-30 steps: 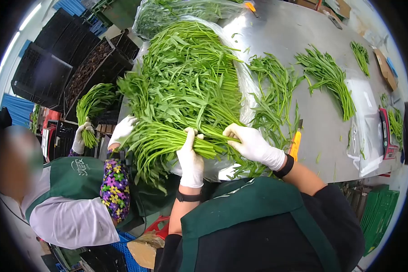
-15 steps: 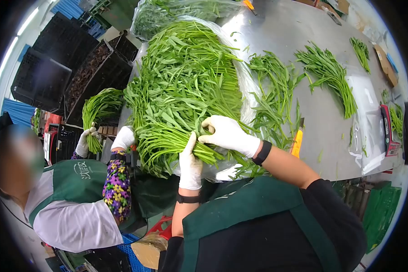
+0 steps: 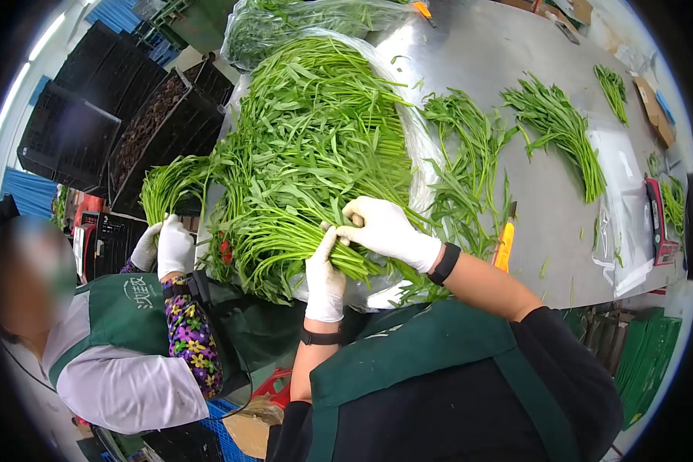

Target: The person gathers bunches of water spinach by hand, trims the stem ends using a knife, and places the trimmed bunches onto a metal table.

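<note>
A: Outward from hand. Held in left?
B: Grasping a bunch of leafy stems (image 3: 281, 242) in left hand (image 3: 325, 281), thumb on top. Leaves toward ten o'clock, stem ends toward three.

A: And right?
B: Curling right hand (image 3: 386, 231) over same stems, at two o'clock from left, fingertips close to left thumb. Cannot tell whether pinching any.

A: Bunch location?
B: At six o'clock edge of big green heap (image 3: 323, 138), overlapping it.

A: Step in hand?
B: Judging by grips: gathering and evening up stems.

A: Next move calls for?
B: Probably firm left grip, light right fingertips, no crushed leaves.

A: Further out, from left hand?
B: Loose stems (image 3: 470, 169) at two o'clock on desk (image 3: 543, 231); separate bunch (image 3: 562, 135) beyond, same bearing. Yellow cutter (image 3: 504, 246) and, farther, red device (image 3: 658, 219) toward three. Just past nine: co-worker's hands (image 3: 175, 245), grasping another bunch (image 3: 169, 185).
</note>
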`<move>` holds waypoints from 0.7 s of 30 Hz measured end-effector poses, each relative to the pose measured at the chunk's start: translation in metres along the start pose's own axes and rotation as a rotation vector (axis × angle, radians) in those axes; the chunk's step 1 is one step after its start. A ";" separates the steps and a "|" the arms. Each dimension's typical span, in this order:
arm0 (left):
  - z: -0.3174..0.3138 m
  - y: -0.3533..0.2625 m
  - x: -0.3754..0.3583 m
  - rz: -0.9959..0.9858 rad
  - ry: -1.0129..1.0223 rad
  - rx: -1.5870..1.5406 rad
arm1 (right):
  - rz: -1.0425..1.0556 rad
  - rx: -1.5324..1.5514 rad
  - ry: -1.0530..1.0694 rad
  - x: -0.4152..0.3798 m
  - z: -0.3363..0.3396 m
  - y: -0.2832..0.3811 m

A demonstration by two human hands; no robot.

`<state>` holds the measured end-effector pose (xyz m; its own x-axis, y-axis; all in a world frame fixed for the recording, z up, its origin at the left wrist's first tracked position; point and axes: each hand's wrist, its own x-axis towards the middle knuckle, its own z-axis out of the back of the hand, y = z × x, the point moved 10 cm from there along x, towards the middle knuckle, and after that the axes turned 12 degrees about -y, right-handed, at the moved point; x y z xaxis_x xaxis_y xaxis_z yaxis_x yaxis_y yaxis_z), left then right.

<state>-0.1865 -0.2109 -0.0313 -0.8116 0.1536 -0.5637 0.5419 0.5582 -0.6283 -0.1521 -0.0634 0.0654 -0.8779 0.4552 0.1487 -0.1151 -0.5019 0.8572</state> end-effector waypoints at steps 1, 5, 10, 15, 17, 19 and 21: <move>0.000 0.001 -0.001 0.046 0.015 -0.007 | 0.086 0.025 -0.044 0.001 -0.003 0.000; -0.009 -0.001 -0.008 0.093 0.048 -0.048 | 0.158 0.135 -0.043 0.002 0.002 0.003; -0.018 -0.004 -0.009 0.113 0.133 0.003 | 0.058 0.202 -0.012 -0.005 0.011 0.005; -0.018 -0.007 -0.010 0.110 0.107 -0.006 | -0.196 0.693 -0.003 -0.005 0.007 -0.025; -0.021 -0.008 -0.013 0.107 0.120 -0.040 | -0.377 1.132 0.126 -0.011 0.000 -0.020; -0.023 -0.009 -0.013 0.101 0.133 -0.075 | -0.414 1.221 0.218 -0.020 0.010 -0.024; -0.022 -0.013 -0.012 0.077 0.146 -0.094 | -0.381 1.143 0.298 -0.030 0.034 -0.023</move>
<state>-0.1889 -0.2018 -0.0049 -0.7951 0.3117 -0.5203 0.5867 0.6126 -0.5296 -0.1077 -0.0403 0.0577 -0.9661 0.1711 -0.1932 -0.0461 0.6223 0.7814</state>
